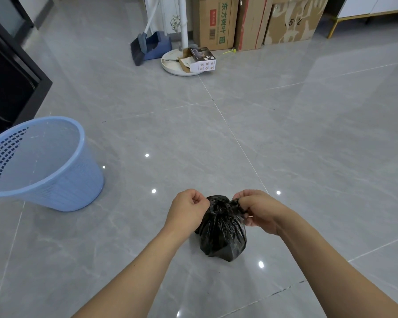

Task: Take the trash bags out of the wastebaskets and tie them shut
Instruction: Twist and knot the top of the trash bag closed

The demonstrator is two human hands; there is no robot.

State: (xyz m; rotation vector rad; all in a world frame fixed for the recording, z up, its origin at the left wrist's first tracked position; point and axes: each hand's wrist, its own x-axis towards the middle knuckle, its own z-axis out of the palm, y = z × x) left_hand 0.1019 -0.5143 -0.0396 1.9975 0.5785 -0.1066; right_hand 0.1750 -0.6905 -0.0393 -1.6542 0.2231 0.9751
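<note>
A small black trash bag (223, 235) stands on the grey tile floor in front of me, its top gathered into a bunch. My left hand (187, 210) grips the plastic at the left of the bunched top. My right hand (257, 210) pinches the plastic at the right of it. Both hands have curled fingers and pull the bag's ends apart sideways. A light blue plastic wastebasket (62, 180) stands on the floor to the left, with no bag in it.
A dark cabinet (12, 72) stands at the far left. At the back are a blue broom and dustpan (152, 45), a white fan base (170, 65) with a small carton (199, 59) on it, and large cardboard boxes (216, 21).
</note>
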